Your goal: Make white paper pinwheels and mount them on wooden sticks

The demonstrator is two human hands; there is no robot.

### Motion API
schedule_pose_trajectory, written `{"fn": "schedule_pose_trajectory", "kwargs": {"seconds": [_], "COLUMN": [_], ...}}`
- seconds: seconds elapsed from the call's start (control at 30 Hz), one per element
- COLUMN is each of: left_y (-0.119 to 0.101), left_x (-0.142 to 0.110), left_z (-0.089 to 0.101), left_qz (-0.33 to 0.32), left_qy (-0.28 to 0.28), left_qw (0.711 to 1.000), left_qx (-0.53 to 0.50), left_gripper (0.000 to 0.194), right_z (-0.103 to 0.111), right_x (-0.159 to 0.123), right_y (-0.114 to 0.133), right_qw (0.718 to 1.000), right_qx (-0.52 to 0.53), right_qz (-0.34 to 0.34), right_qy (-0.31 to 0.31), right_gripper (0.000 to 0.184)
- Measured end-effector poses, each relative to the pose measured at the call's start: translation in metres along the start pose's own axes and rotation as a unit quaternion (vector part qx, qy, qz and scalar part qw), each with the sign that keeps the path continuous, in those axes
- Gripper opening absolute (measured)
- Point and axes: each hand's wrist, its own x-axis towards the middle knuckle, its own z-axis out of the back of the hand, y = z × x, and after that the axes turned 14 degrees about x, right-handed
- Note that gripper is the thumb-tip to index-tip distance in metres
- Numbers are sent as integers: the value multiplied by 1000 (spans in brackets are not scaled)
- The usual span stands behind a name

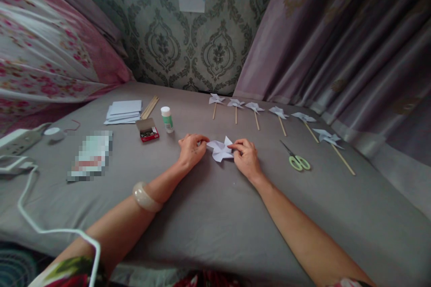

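Note:
A white paper pinwheel (221,150) with folded blades lies at the middle of the grey-covered surface, with no stick visible on it. My left hand (193,149) pinches the tip of its left blade between thumb and fingers. On the opposite side, my right hand (245,157) has its fingers closed on the pinwheel's right part, near the centre. Behind my left hand stands a glue stick (167,120) with a white cap. Beside it sits a small open red box (148,134) of metal pins or tacks.
Several pinwheels on sticks (256,107) lie in an arc at the back right. Green-handled scissors (298,162) rest right of my hand. At the back left are a paper stack (124,111) and wooden sticks (150,106). A power strip (20,141) and white cable (57,231) are at left.

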Motion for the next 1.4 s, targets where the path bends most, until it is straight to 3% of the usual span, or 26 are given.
{"fn": "schedule_pose_trajectory", "kwargs": {"seconds": [0.1,0.37,0.87,1.2,1.4], "left_y": [0,1,0,5,13], "left_x": [2,3,-3,-5,3], "left_z": [1,2,-1,-2,23], "left_qz": [18,33,22,-80,-134], "left_qy": [8,30,15,-52,-169], "left_qw": [1000,999,1000,995,976], "left_qx": [-4,-9,-2,3,19], "left_gripper": [32,33,30,26,25], "right_z": [1,4,1,2,4], "right_x": [-1,-9,-9,-8,-8], "right_y": [4,20,24,16,16], "right_qw": [1000,991,972,972,971], "right_qx": [-16,-83,-141,-127,-116], "right_qz": [-3,82,146,164,181], "right_qy": [-6,70,119,114,106], "right_gripper": [32,22,26,26,27]}}
